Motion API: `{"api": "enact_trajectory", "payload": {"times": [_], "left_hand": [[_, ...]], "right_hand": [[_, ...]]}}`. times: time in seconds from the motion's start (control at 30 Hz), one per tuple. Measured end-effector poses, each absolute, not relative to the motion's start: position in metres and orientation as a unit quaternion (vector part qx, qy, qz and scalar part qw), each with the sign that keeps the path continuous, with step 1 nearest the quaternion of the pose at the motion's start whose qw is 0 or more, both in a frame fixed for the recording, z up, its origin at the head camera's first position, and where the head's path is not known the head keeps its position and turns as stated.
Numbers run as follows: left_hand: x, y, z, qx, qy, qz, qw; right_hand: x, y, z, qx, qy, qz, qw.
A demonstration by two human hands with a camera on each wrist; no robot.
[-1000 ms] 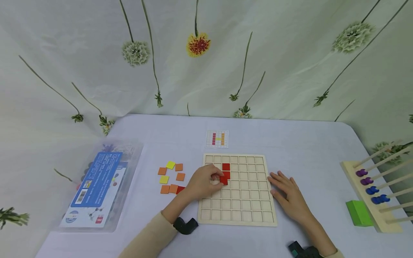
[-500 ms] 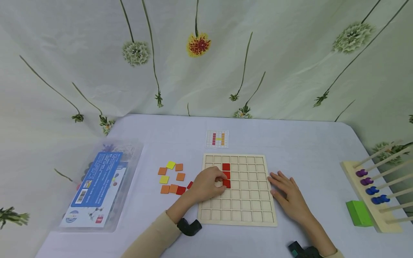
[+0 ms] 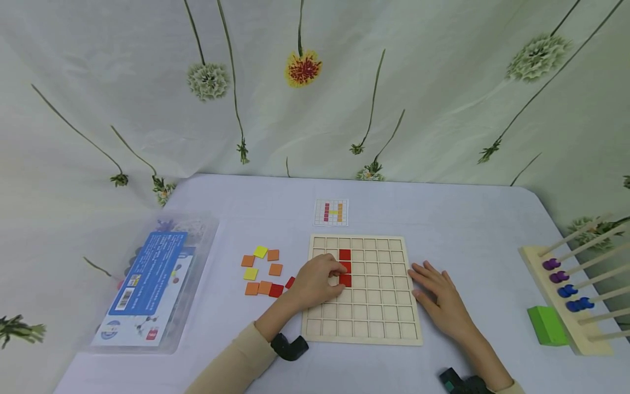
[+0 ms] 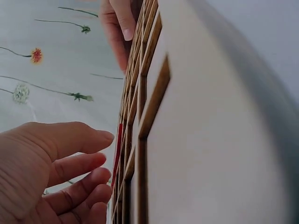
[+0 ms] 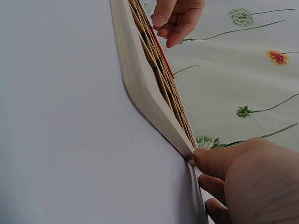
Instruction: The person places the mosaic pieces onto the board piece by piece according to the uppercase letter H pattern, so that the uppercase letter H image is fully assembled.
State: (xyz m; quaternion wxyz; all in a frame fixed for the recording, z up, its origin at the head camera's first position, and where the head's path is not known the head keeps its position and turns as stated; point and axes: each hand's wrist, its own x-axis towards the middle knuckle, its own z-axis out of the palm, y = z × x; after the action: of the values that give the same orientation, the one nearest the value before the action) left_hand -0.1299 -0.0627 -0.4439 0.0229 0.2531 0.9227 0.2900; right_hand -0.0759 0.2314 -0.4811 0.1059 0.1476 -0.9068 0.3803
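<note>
A second ago, my left hand (image 3: 312,283) has a red tile pinched, tipped over the edge of its square. Now that lowest red tile (image 3: 345,280) sits in the board (image 3: 376,313), right under the two other red tiles (image 3: 345,255), and the three make a straight line. My left hand is a little lower now. Its thumb and fingers are loosely bent with a gap between them, and nothing is pinched. They are right beside the lowest tile, but I can't tell if they touch it.

My right hand (image 3: 443,303) stays where it was. Its fingers are loose and spread, and the thumb touches the board's right side.

One more thing is new: a loose red tile (image 3: 290,282) peeks out beside my left arm, where my arm hid it before. The orange tiles (image 3: 275,270) and yellow tiles (image 3: 250,274) stay left of the board.
</note>
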Motion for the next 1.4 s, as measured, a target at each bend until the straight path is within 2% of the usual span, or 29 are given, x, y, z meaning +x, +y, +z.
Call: {"api": "enact_trajectory", "payload": {"times": [0.23,0.43,0.6,0.87,1.4], "left_hand": [[-0.123,-0.074,-0.429,0.231,0.926,0.299,0.011],[-0.116,-0.111,-0.419,0.22,0.91,0.348,-0.047],[-0.111,-0.146,-0.425,0.199,0.897,0.385,-0.086],[-0.104,-0.168,-0.449,0.169,0.901,0.396,-0.062],[-0.101,-0.157,-0.468,0.128,0.938,0.315,-0.06]], "right_hand": [[-0.076,0.231,-0.481,0.148,-0.906,0.383,0.103],[-0.076,0.231,-0.481,0.147,-0.907,0.38,0.103],[-0.076,0.232,-0.481,0.147,-0.908,0.379,0.106],[-0.076,0.232,-0.482,0.145,-0.909,0.377,0.104],[-0.074,0.229,-0.478,0.139,-0.91,0.379,0.095]]}}
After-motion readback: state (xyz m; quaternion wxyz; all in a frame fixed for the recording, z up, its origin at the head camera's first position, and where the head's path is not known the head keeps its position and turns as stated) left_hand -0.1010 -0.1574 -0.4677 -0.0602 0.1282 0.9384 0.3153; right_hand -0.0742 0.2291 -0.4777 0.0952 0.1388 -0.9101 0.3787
